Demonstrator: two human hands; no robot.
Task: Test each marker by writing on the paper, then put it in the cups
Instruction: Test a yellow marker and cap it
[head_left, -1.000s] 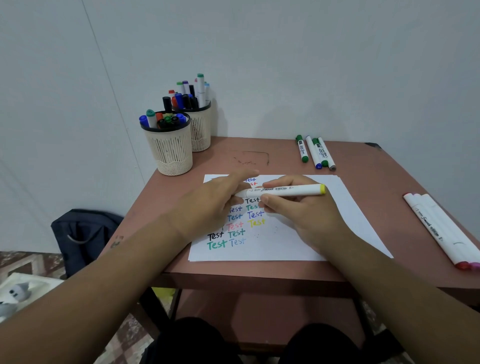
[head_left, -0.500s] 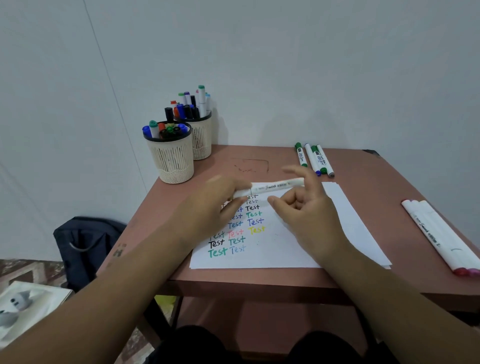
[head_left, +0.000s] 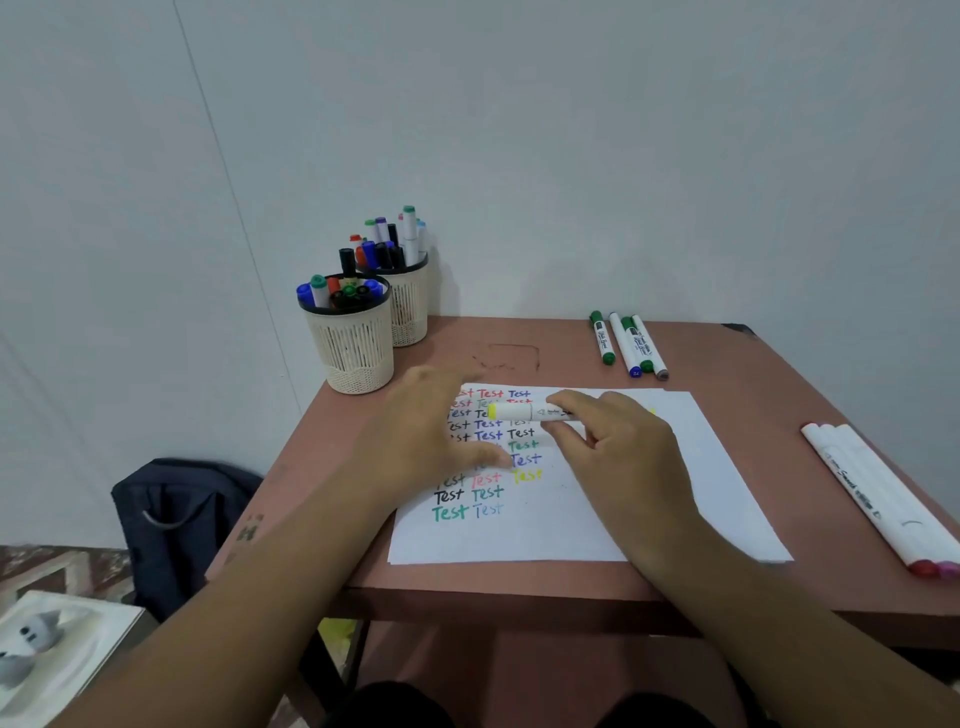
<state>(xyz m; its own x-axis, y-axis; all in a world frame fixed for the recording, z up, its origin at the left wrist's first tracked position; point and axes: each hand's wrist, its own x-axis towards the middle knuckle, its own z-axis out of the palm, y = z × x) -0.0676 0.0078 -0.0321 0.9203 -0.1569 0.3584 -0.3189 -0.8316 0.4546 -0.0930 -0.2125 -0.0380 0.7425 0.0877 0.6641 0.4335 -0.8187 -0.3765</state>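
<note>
A white marker with yellow ends (head_left: 519, 413) lies level above the paper (head_left: 649, 499), pinched by the fingertips of my right hand (head_left: 618, 447). Its left yellow end points at my left hand (head_left: 431, 431), which hovers blurred over the paper's left part with fingers spread and touches no marker. Rows of the word "Test" in several colours fill the left half of the sheet. Two cream mesh cups stand at the table's back left, the front cup (head_left: 353, 343) and the back cup (head_left: 410, 312), both holding several markers.
Several green and blue markers (head_left: 628, 345) lie at the back of the brown table (head_left: 753, 395). Three long white markers (head_left: 878, 499) lie along its right edge. A dark backpack (head_left: 176, 519) sits on the floor to the left, beside a white object (head_left: 47, 639).
My left hand has let go of the marker's left end and drawn away to the left. The right hand now grips the marker alone and has shifted it slightly right.
</note>
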